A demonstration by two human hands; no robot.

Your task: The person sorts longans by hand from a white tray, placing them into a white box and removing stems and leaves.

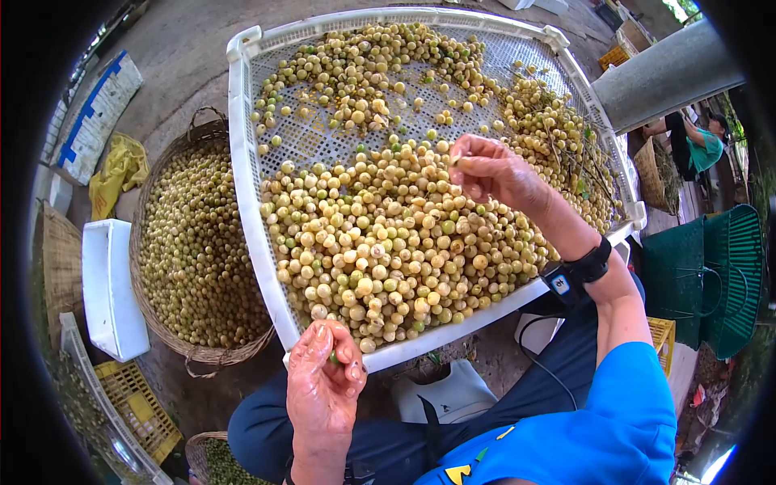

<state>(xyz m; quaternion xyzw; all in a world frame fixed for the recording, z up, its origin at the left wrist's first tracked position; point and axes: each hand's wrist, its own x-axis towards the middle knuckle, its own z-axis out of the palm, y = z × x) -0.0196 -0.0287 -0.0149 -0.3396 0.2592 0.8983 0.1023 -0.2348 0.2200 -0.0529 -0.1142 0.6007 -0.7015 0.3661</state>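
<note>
Small round yellow-green fruits (380, 250) lie heaped on a white perforated plastic tray (267, 271) in front of me. My left hand (323, 376) is at the tray's near left corner, palm up with curled fingers; a small green fruit (334, 356) shows between them. Over the middle of the heap, my right hand (497, 171) is closed in a pinch. Something small and dark shows at its fingertips, too little to name. A black wristband device (588, 263) is on my right wrist.
Left of the tray stands a wicker basket (202, 234) full of similar fruits. Beyond it are a white foam box (113, 287) and a yellow crate (141, 408). Fruits with twigs (570, 149) cover the tray's right side. Green baskets (695, 279), a metal post (667, 77) and another person (703, 149) are to the right.
</note>
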